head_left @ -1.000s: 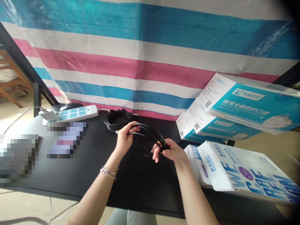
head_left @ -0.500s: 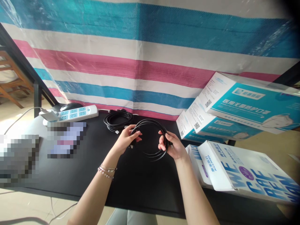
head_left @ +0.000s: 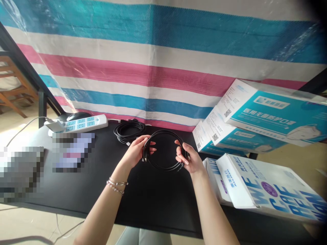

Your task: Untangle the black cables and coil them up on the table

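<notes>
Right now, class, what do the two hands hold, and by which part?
A coiled black cable: the left hand grips the loop's left side, the right hand its right side.

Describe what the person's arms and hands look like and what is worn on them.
Both forearms are bare, with no sleeves in view and no gloves. The left hand has a pair of thin bracelets at the wrist: one looks beaded and silvery, the other a slim band. The right hand and its wrist show no bracelet, watch or ring that can be made out. The fingernails look short and unpainted.
</notes>
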{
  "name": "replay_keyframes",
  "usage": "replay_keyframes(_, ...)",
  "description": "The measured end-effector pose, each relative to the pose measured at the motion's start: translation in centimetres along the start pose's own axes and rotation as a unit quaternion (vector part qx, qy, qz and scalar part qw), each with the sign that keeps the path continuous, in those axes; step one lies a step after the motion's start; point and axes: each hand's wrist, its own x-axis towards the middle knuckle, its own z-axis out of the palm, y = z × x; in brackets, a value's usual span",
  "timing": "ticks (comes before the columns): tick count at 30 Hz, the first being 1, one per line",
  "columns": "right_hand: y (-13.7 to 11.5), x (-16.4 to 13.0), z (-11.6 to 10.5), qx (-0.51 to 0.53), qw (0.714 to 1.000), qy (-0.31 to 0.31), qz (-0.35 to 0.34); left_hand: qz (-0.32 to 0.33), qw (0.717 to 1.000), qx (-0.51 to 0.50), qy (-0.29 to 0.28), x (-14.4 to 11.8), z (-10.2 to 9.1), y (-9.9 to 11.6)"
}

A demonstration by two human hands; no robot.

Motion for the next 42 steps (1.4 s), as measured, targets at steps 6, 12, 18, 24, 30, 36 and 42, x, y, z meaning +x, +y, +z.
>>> replay_keyframes(6,0.14,-0.06,-0.05,-0.025,0.999,-0.019,-0.002,0.046,0.996,0.079,0.003,0.18,-0.21,-0.42)
replay_keyframes(12,0.07,-0.20,-0.29,-0.065,0.997,-0.034,-0.008,0.164,0.943,0.283,0.062,0.74,-0.66,-0.94)
replay_keyframes(18,0.09,-0.33,-0.28,-0.077,0.995,-0.054,-0.016,0.285,0.886,0.346,0.117,0.60,-0.82,-0.68)
replay_keyframes(24,0.04,-0.32,-0.10,-0.092,0.993,-0.071,0.002,0.308,0.881,0.333,0.137,0.40,-0.74,-0.44)
replay_keyframes(30,0.11,-0.14,-0.11,-0.082,0.994,-0.068,0.000,0.314,0.864,0.355,0.169,0.29,-0.65,-0.49)
replay_keyframes(36,0.29,-0.10,-0.14,-0.067,0.995,-0.072,-0.012,0.328,0.845,0.384,0.176,0.18,-0.61,-0.62)
replay_keyframes(42,0.33,-0.05,-0.01,-0.057,0.997,-0.051,-0.005,0.355,0.817,0.406,0.205,-0.04,-0.48,-0.53)
